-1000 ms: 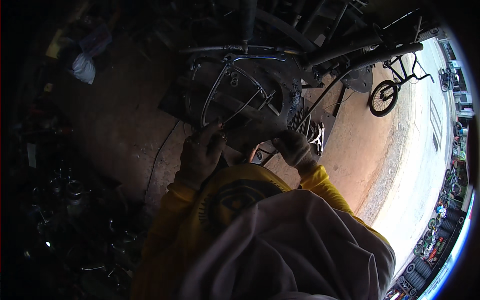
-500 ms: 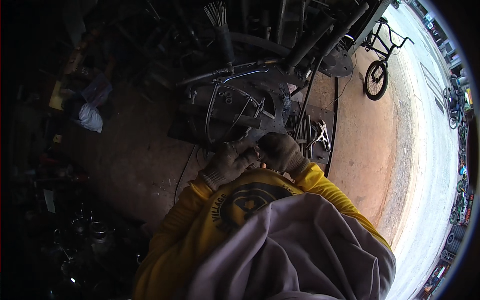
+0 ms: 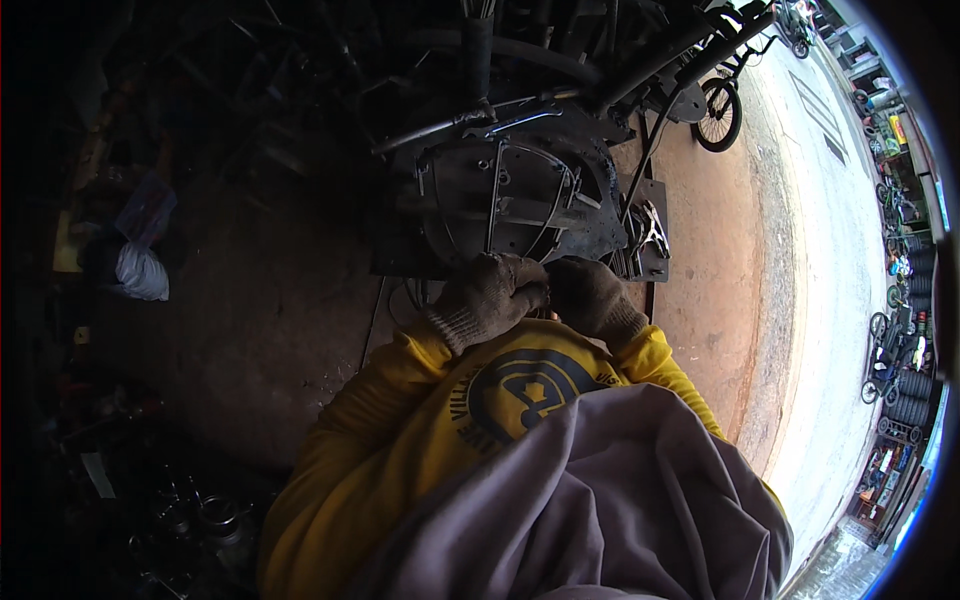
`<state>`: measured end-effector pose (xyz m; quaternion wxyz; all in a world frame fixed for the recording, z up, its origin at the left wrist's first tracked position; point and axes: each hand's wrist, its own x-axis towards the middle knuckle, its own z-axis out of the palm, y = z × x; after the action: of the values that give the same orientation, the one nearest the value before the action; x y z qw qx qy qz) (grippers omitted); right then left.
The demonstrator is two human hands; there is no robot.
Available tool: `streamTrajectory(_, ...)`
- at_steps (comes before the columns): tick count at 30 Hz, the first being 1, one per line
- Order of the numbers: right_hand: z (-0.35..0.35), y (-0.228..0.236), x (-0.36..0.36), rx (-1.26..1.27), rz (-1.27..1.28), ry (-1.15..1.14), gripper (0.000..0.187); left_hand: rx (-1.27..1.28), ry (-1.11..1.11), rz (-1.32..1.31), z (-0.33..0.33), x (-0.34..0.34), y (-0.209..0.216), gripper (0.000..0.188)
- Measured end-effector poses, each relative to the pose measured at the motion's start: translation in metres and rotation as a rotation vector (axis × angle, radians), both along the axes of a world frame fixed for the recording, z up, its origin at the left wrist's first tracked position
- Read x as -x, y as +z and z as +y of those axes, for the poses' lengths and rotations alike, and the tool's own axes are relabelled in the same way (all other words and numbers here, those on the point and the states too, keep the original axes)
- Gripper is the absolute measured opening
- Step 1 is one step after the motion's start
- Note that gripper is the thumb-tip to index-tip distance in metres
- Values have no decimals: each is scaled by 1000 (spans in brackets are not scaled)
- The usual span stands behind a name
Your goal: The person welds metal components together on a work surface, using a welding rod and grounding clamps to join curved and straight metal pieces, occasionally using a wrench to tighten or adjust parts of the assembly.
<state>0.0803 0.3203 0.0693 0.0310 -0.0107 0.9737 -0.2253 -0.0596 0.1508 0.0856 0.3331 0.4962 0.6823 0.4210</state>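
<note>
Now the left hand (image 3: 490, 297) and the right hand (image 3: 592, 297) are curled side by side, near the metal frame (image 3: 494, 195) on the desk (image 3: 598, 238), but what each grip holds I cannot tell.

My left hand (image 3: 492, 296) has room to pass leftward over the brown floor (image 3: 270, 340). Ahead, the curved metal frame (image 3: 494, 195) and dark tube (image 3: 477, 62) block me; beyond my right hand (image 3: 594, 298) lie thin rods (image 3: 622, 263) and a silver clamp (image 3: 655, 232).
</note>
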Motion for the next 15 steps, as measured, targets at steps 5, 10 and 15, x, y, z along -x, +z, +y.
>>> streamTrajectory(5, -26, -6, -11, 115, -200, -306, 25, -103, -62, 250, -10, 13, 2, 18)
streamTrajectory(10, -30, -88, -91, 44, -76, -347, 22, -248, -109, 205, -22, 31, -10, 18)
streamTrajectory(15, -101, -203, -254, 1016, -536, -1596, 27, -303, -154, 227, -22, 52, -24, 17)
